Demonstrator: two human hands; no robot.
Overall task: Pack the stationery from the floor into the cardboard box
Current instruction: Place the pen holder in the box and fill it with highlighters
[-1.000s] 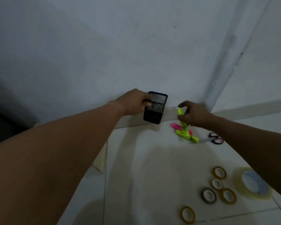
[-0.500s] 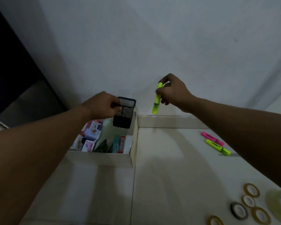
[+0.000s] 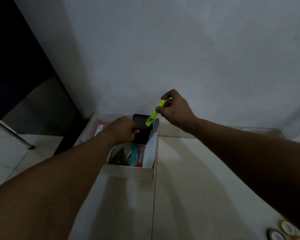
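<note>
While left hand [image 3: 124, 129] grips black holder [image 3: 142, 129], right hand [image 3: 175, 108] pinches highlighter [image 3: 153, 114], labels unreadable

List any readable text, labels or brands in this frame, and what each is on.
Nothing is fully readable.
Teal packet in the cardboard box: white lettering, too blurred to read.
Red tube beside it: a white label with dark print, too small to read.
Pink pack at the box's far end: a white label, illegible.
Green highlighter, black mesh holder: no visible text.
</note>
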